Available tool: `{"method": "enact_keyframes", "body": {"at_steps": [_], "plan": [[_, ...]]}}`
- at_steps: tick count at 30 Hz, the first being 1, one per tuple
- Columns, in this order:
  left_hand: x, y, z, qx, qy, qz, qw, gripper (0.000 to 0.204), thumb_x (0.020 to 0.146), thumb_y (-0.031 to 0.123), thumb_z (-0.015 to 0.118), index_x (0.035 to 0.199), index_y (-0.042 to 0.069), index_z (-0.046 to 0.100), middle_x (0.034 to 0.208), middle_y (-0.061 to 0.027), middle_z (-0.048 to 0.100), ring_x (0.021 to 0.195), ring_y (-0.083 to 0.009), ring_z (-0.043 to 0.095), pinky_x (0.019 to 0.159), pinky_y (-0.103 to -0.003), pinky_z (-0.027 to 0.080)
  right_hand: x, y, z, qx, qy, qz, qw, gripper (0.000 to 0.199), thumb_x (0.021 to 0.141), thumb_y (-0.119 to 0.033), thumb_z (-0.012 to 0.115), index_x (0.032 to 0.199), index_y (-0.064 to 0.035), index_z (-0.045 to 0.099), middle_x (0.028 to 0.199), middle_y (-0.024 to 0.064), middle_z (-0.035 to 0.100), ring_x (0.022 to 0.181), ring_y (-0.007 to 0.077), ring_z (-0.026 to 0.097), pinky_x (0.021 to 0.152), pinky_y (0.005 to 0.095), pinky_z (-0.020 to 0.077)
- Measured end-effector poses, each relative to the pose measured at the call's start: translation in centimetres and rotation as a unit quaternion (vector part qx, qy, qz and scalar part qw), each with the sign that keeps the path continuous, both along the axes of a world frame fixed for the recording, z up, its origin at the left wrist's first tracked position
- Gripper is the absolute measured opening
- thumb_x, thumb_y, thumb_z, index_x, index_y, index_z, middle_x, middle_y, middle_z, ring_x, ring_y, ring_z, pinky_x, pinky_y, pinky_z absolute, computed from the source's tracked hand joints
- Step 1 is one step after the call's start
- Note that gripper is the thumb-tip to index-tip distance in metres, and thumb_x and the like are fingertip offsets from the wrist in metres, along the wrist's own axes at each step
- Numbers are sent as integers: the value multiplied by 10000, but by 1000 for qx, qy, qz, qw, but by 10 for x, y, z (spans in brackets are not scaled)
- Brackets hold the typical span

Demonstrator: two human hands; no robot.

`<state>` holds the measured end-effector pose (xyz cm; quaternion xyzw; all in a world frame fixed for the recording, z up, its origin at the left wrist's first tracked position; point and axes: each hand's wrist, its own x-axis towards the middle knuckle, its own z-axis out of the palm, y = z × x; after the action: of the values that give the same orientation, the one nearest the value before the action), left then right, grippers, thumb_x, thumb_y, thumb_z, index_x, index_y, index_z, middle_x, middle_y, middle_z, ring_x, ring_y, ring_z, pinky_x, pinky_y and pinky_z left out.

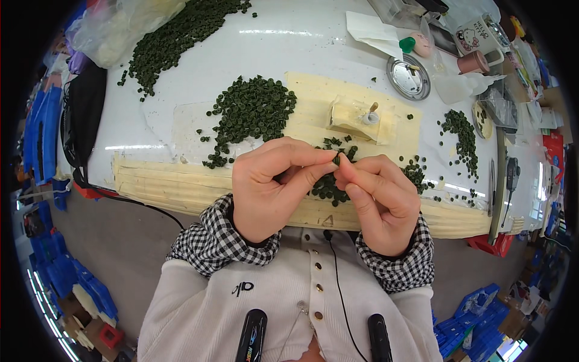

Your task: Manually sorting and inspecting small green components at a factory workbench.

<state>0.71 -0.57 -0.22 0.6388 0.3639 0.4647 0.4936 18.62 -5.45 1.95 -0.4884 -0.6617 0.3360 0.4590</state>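
My left hand [265, 184] and my right hand [383, 196] meet at the fingertips over the near edge of the white table. Between them is a small dark green round part [336, 159], pinched by both thumbs and forefingers; its finer shape is mostly hidden. Below and behind my fingers lie more loose green parts [329, 190]. A larger heap of the same parts [253, 111] spreads just beyond my left hand. Past my fingertips a tape-wrapped block [356, 120] with a small upright peg sits on yellowish tape.
At the far left lies another big green heap [175, 42] beside a clear plastic bag [117, 33]. Small green piles [463, 142] are scattered to the right. A round metal dish [409, 77], a white cup [479, 37] and a pink cylinder [472, 62] stand at the far right. A black cable [139, 201] hangs at left.
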Motion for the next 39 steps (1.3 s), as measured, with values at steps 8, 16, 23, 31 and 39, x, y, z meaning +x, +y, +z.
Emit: {"method": "enact_keyframes", "body": {"at_steps": [8, 16, 23, 31, 39], "plan": [[2, 1, 2, -13, -10, -1, 1000, 148, 811, -8, 718, 958, 11, 720, 854, -52, 680, 580, -24, 476, 509, -176, 363, -1, 0, -1, -4, 40, -7, 999, 303, 874, 50, 605, 1172, 19, 648, 931, 109, 639, 799, 153, 621, 680, 232, 494], [1, 1, 2, -17, -9, -5, 1000, 159, 807, 3, 725, 966, 18, 722, 855, -44, 680, 555, -13, 435, 496, -174, 335, 1, -1, -5, -11, 50, -10, 999, 287, 888, 32, 597, 1170, 15, 649, 933, 108, 639, 810, 153, 621, 694, 237, 495], [0, 1, 0, -25, -13, -8, 1000, 166, 807, 10, 725, 972, 26, 726, 860, -42, 684, 547, -14, 422, 490, -174, 326, 0, -2, -4, -6, 42, -15, 999, 279, 883, 38, 600, 1156, 19, 656, 924, 108, 638, 800, 154, 620, 690, 233, 492], [-2, 0, 10, -67, 24, -20, 997, 128, 815, -45, 703, 939, -20, 688, 814, -38, 624, 660, -41, 492, 579, -178, 373, 0, 0, -1, -1, 27, -37, 999, 270, 857, 61, 613, 1120, 28, 667, 921, 118, 644, 802, 165, 624, 696, 237, 488], [-9, 9, 15, 62, 195, -40, 978, 160, 763, 21, 738, 921, 30, 714, 562, 33, 350, 517, -61, 311, 507, -250, 253, 52, -6, 3, 83, -209, -266, 937, 128, 801, 47, 676, 927, 27, 682, 832, 111, 637, 755, 197, 587, 689, 280, 464]]}}
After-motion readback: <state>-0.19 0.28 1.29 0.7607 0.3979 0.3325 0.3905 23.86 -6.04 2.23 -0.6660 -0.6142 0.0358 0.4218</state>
